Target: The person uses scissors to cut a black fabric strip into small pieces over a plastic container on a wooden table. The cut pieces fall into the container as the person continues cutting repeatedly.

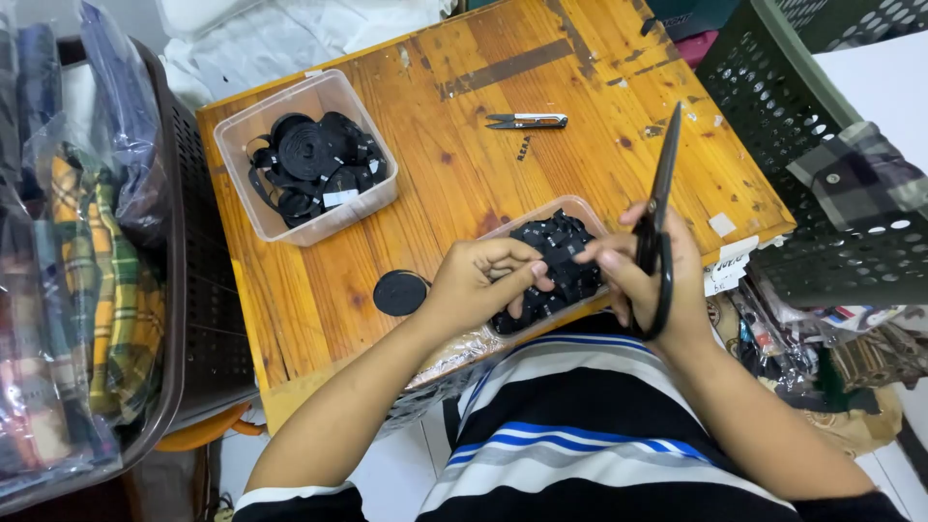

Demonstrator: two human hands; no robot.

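At the far left stands a dark basket (198, 319) with checked cloth in clear bags (87, 290). Next to it is the wooden desk (464, 174). A clear tub (246, 208) on the desk holds rolls of black tape (314, 159). One more flat black roll (400, 293) lies near the front edge. Small snips (527, 121) lie farther back.

The left hand (478, 280) is curled and pinches a small black piece (534, 274) over a second tub (580, 206) full of cut black bits. The right hand (643, 275) touches the same piece with its fingertips and also holds big black scissors (660, 208), blades shut and pointing up.

The piece looks light, thin and soft, so it would bend and flop. It is best pinched near its end, flat between thumb and finger. The scissors look hard and heavy, with sharp tips. Hold them by the loops. At the right is a green crate (773, 116).
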